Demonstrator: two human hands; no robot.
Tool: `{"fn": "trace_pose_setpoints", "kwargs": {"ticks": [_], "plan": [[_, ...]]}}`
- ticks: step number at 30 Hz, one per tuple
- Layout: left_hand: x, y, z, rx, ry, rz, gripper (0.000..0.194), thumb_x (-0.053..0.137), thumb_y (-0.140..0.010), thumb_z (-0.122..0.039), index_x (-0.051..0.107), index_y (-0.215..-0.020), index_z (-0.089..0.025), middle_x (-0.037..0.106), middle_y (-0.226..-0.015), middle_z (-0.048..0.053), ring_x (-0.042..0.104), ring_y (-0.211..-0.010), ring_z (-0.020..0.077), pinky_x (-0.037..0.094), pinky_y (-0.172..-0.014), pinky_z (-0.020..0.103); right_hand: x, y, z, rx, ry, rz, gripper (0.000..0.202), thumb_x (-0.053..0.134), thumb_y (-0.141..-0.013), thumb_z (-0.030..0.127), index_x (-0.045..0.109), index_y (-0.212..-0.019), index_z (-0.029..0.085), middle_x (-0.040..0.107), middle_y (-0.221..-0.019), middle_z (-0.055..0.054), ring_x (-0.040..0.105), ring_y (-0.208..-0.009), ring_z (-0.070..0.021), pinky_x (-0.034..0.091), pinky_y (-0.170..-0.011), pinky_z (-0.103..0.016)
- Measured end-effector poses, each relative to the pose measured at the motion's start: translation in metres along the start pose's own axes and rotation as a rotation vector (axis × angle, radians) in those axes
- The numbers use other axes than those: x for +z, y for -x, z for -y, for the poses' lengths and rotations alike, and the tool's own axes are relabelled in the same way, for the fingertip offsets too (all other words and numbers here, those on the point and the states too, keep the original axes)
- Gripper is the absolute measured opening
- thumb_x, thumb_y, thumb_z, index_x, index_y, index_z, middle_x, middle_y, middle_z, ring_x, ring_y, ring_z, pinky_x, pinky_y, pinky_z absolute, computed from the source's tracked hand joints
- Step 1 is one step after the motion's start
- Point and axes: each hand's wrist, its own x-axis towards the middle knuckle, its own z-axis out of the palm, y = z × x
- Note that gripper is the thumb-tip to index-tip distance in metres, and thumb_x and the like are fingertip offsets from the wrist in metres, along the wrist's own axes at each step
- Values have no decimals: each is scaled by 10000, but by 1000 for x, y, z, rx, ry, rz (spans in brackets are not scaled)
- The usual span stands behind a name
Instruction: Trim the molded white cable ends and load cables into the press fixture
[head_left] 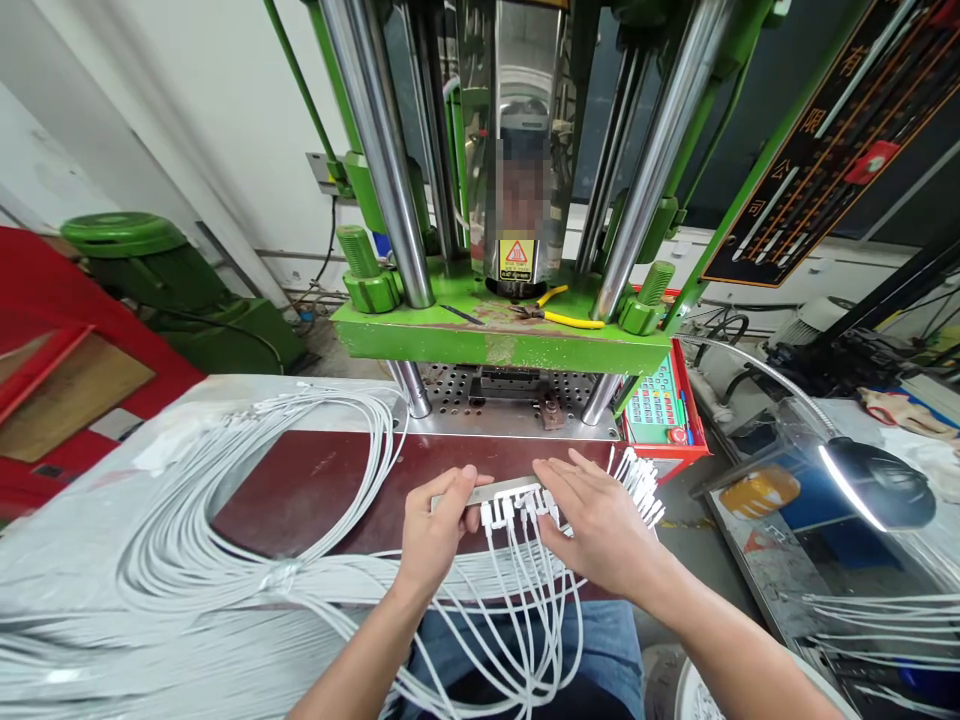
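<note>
Gripped at its left end by my left hand [441,518] is a narrow metal bar [504,489]. A row of white connectors [510,512] sits along the bar's near edge, and white cables [525,620] hang from them in loops towards my lap. My right hand [592,510] lies over the bar's right end and the connectors there, its fingers bent around them; its fingertips are partly hidden. Just beyond my right hand a bunch of white cable ends [637,485] sticks out. Both hands are above the dark red board [300,490].
A green press [502,345] stands ahead, with yellow-handled pliers [574,321] on its plate. A coiled cable bundle [187,540] covers the left side of the table. On the right are a red control box [694,420] and a lit lamp [877,485].
</note>
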Motion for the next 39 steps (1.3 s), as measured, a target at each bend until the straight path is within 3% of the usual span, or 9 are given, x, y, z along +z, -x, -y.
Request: {"fn": "trace_pose_setpoints", "kwargs": {"ticks": [4,10,15,19,23,26,29,34,39], "plan": [[1,0,2,-19,-18,10,352,619,-799,-456,712,-741,-121,446,-389,-26,371,-397,88,248,-411,217,-7,-1,-7,197,-150,75,360,536,-805,236,625,-1145,162,710,-1046,-59,637,-1040,-261,493,-949,-440],[8,-1,1,-33,-31,-29,349,632,-783,-464,710,-738,-127,436,-396,-34,365,-398,87,278,-423,219,-9,-3,16,67,-66,109,607,576,-808,298,415,-1369,129,491,-1361,-126,388,-1297,-286,204,-1135,-548],[13,2,0,51,-159,60,328,569,-848,-411,694,-692,-151,445,-428,-30,399,-448,95,332,-476,223,3,-7,33,66,96,82,573,553,-808,243,431,-1341,71,613,-1073,-148,549,-1010,-283,200,-1102,-602],[13,5,-1,67,-231,109,342,536,-871,-411,696,-702,-161,442,-425,-33,384,-440,99,331,-481,230,6,-7,28,57,49,11,448,534,-790,196,541,-1225,93,663,-943,-109,610,-823,-224,254,-1109,-534],[12,8,-3,64,-263,160,351,544,-862,-429,720,-733,-154,446,-416,-27,404,-441,109,344,-493,238,-11,-6,10,235,-263,-67,147,573,-800,231,644,-924,197,695,-751,-1,649,-661,-154,386,-1045,-447],[12,9,-5,44,-237,167,361,551,-849,-449,736,-760,-152,445,-413,-24,396,-422,110,317,-453,237,-34,8,-11,344,-290,-132,164,591,-828,335,643,-950,238,707,-830,-1,666,-747,-177,401,-1023,-469],[11,9,-6,64,-225,148,356,552,-847,-451,744,-778,-159,469,-427,-14,401,-421,109,291,-421,231,-55,49,-35,468,-112,-171,230,573,-839,408,648,-993,255,702,-926,-33,662,-838,-212,462,-943,-439],[12,3,-6,85,-235,173,351,538,-856,-448,750,-800,-173,480,-437,-11,420,-429,110,280,-405,227,-59,179,-81,935,86,80,388,546,-765,576,671,-955,263,713,-910,-73,677,-781,-265,536,-689,-394],[23,-3,-8,114,-254,226,336,538,-859,-431,755,-806,-181,486,-444,-9,434,-433,117,282,-404,232,-46,306,-111,1381,194,600,305,645,-567,549,696,-697,278,733,-855,-113,665,-867,-411,502,-675,-555]]}}
